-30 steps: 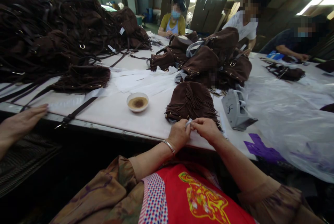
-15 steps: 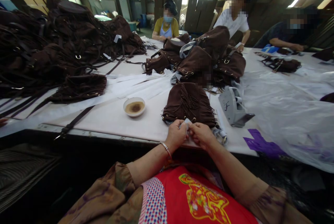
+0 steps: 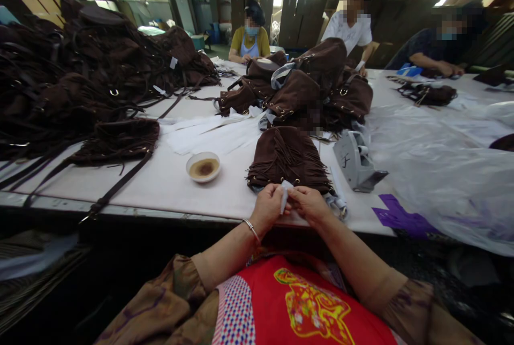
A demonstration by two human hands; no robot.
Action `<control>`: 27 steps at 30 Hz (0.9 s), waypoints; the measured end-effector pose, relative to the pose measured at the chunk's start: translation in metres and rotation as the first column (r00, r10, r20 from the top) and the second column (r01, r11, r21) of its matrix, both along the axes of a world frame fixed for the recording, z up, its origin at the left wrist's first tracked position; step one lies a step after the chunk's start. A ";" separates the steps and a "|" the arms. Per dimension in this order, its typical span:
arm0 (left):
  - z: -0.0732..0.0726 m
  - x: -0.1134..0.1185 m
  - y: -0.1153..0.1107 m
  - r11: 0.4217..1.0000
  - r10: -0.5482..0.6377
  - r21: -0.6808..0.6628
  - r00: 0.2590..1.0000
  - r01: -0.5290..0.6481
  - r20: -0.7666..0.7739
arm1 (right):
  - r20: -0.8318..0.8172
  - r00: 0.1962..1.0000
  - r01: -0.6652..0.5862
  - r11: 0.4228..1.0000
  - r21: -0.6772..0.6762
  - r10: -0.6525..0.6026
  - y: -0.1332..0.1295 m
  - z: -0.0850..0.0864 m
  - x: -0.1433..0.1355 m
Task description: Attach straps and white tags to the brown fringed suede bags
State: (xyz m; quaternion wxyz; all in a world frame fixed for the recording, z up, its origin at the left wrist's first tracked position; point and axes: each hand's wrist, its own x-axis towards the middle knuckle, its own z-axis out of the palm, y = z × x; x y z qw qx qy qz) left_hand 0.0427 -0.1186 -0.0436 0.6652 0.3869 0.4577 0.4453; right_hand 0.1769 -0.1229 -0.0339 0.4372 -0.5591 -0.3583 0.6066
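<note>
At the table's front edge, my left hand (image 3: 268, 207) and my right hand (image 3: 311, 204) are closed close together. Between their fingertips they pinch a small piece of thin white paper (image 3: 285, 195). Just beyond my fingers a dark brown fringed bag (image 3: 287, 155) lies flat, its eyelet-lined edge turned toward me. Part of that edge is hidden by my hands. Beside my right wrist, a pale strip with metal hardware (image 3: 339, 208) pokes out from under the bag.
A shallow bowl of brownish liquid (image 3: 203, 167) stands left of the bag, a grey tape dispenser (image 3: 357, 160) right of it. Brown bags are heaped at left (image 3: 100, 61) and centre (image 3: 299, 93). Clear plastic sheeting (image 3: 437, 173) covers the right side. Several people work across the table.
The long white strip across the left of the table has slid off; something whitish now shows below the edge there. My hands still pinch the paper, more of which shows. The view shifted slightly.
</note>
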 end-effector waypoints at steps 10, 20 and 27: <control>0.013 -0.029 -0.021 0.946 -0.246 -0.172 0.955 0.274 0.167 | -0.140 0.990 0.006 1.000 -0.022 -0.009 -0.009 -0.007 0.003; 0.000 -0.011 -0.028 0.982 -0.103 0.110 0.916 0.157 -0.388 | -0.044 0.990 0.138 0.989 0.051 -0.135 -0.035 -0.012 -0.016; 0.002 -0.017 -0.029 0.962 -0.229 0.099 0.950 0.254 -0.213 | 0.203 0.969 0.109 0.982 0.152 -0.139 -0.032 -0.012 -0.020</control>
